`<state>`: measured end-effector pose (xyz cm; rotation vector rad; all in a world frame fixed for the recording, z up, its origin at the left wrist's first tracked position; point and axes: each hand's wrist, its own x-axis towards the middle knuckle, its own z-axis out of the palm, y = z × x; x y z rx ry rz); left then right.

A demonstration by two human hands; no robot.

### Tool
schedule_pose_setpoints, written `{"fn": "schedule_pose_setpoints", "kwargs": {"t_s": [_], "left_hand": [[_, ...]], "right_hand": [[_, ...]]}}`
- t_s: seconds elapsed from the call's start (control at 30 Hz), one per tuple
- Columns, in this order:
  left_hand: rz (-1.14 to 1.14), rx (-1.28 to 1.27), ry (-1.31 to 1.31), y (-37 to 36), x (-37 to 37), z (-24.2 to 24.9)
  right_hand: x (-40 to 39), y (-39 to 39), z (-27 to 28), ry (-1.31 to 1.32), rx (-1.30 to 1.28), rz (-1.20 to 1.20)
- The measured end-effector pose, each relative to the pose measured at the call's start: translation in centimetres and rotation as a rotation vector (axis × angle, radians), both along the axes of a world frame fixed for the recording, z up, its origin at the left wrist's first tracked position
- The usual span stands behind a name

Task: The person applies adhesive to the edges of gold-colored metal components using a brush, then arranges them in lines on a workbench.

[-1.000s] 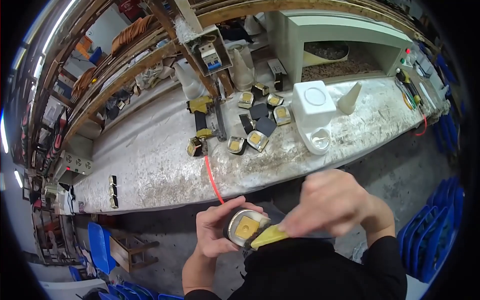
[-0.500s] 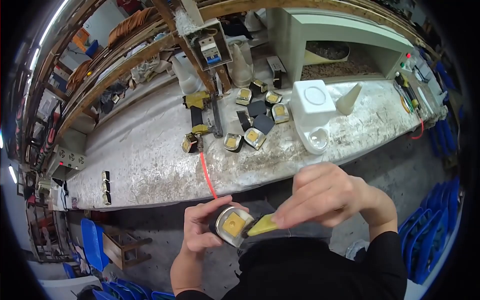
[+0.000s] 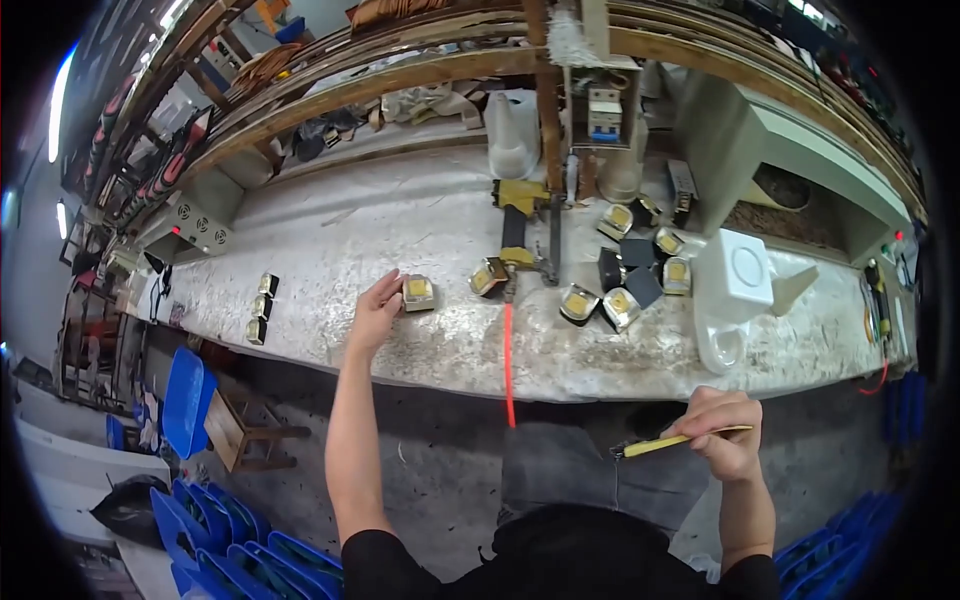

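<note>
On the bench stands a shoe heel block (image 3: pixel 419 292), silvery-rimmed with a yellow square on its upper face. My left hand (image 3: pixel 376 312) is at its left side, fingers stretched out against or very near its edge; contact is hard to tell. My right hand (image 3: pixel 724 430), held in front of the bench above my lap, pinches a yellow-handled brush (image 3: pixel 665 444) whose dark bristles point left. Another heel block (image 3: pixel 488 277) sits to the right, beside a yellow and black air gun (image 3: pixel 515 225). Several more blocks (image 3: pixel 620 308) are grouped further right around flat black pieces (image 3: pixel 640 285).
A red hose (image 3: pixel 509 365) runs from the gun over the bench's front edge. A white container (image 3: pixel 737 275) stands on the right, near a grey box-shaped heater (image 3: pixel 800 190). Three small blocks (image 3: pixel 262 308) line up at left. A blue chair (image 3: pixel 187 405) stands below.
My left hand has carried the heel block from over my lap to the bench. My right hand has moved right and down with the brush, away from the block. The view has shifted left.
</note>
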<state>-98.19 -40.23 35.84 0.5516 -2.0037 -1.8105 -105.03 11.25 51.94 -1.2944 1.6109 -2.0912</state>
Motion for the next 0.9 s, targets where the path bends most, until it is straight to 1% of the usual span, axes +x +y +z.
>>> {"fn": "schedule_pose_setpoints", "kwargs": {"t_s": [0.03, 0.07, 0.2, 0.27, 0.3, 0.37, 0.43, 0.47, 0.53, 0.6, 0.63, 0.7, 0.73, 0.83, 0.87, 0.9], "left_hand": [[0.081, -0.016, 0.033, -0.2, 0.0, -0.9], [0.09, -0.014, 0.032, 0.1, 0.1, -1.4], [0.469, -0.324, 0.078, 4.8, 1.1, -2.9], [0.44, -0.742, -0.17, 7.3, 0.3, -0.3], [0.455, -0.733, -0.177, 7.6, -0.3, -0.6], [0.552, -0.717, -0.179, 7.2, -1.2, -0.9], [0.586, -0.737, -0.147, 3.9, -1.8, 0.3], [0.603, -0.761, -0.12, 1.3, -1.3, 1.4], [0.622, -0.816, -0.066, -4.6, -0.1, 3.8], [0.707, -0.844, -0.12, -14.5, 0.3, 4.7], [0.71, -0.852, -0.117, -18.5, 0.5, 5.4], [0.773, -0.777, -0.427, -24.9, 1.4, 6.3], [0.766, -0.78, -0.428, -27.2, 2.0, 6.1], [0.757, -0.731, -0.67, -32.7, 3.6, 4.4], [0.754, -0.711, -0.75, -33.7, 3.9, 3.8], [0.742, -0.703, -0.756, -34.1, 4.2, 3.2]], "right_hand": [[-0.2, -0.4, -0.3, -0.035, 0.001, -0.013], [-0.4, -0.8, -0.6, -0.068, 0.001, -0.025], [-1.8, -2.0, -2.4, -0.208, 0.016, -0.063], [-2.0, -3.6, -2.6, -0.221, 0.023, -0.073], [-2.1, -4.5, -2.6, -0.234, 0.016, -0.094], [-2.1, -6.0, -2.7, -0.265, -0.004, -0.132], [-2.5, -5.7, -3.9, -0.335, -0.024, -0.193], [-3.2, -4.6, -5.2, -0.284, -0.013, -0.205], [-4.1, -3.2, -8.1, -0.307, -0.029, -0.296], [-4.1, -3.8, -8.3, -0.327, -0.029, -0.276], [-4.2, -3.8, -8.3, -0.335, -0.014, -0.282], [-4.6, -4.3, -8.4, -0.353, 0.023, -0.304], [-4.7, -4.6, -8.6, -0.357, 0.023, -0.31], [-4.5, -5.5, -8.3, -0.342, 0.085, -0.311], [-4.6, -5.4, -8.3, -0.333, 0.108, -0.308], [-4.7, -5.1, -8.1, -0.336, 0.121, -0.316]]}}
